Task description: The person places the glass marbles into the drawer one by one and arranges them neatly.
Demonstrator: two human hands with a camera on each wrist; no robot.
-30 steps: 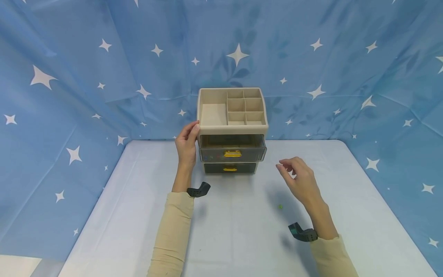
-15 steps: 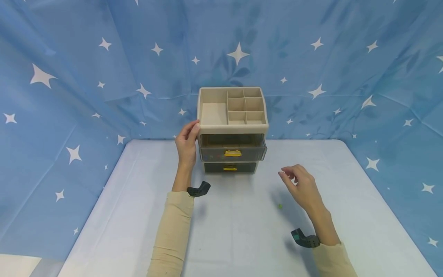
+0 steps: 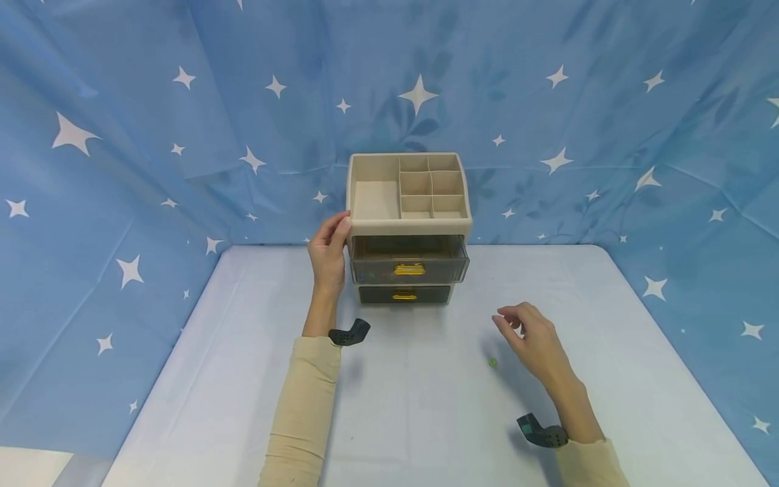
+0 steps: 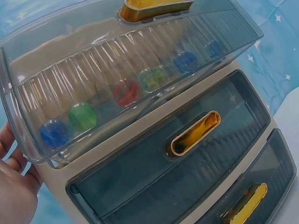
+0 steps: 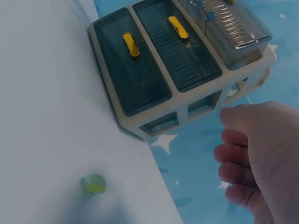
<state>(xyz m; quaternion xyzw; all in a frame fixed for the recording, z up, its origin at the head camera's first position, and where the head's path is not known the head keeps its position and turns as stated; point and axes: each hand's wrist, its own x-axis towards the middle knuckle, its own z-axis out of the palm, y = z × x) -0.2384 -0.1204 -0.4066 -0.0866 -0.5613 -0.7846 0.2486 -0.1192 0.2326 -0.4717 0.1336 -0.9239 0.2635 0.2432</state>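
A beige drawer organizer (image 3: 410, 228) stands at the table's back, its clear top drawer (image 3: 409, 270) pulled out. Several glass marbles lie in that drawer; a red marble (image 4: 126, 92) and a green marble (image 4: 82, 117) show in the left wrist view. My left hand (image 3: 328, 256) holds the organizer's upper left side, thumb near the front corner; some fingertips are hidden behind it. My right hand (image 3: 531, 341) hovers over the table right of the organizer, fingers loosely bent, nothing visible in them. A clear marble with a green-yellow swirl (image 5: 95, 184) lies on the white table near it.
Two lower drawers, a middle drawer (image 4: 177, 144) and a bottom drawer (image 4: 257, 186), are pushed in and have gold handles. The organizer's top has a large compartment (image 3: 376, 199) beside several small ones. A blue star-patterned curtain (image 3: 243, 122) hangs behind the white table (image 3: 231, 406).
My right hand has drawn back toward me and slightly right, away from the organizer. My left hand, the organizer and its open drawer look unchanged; the loose marble stays about where it was.
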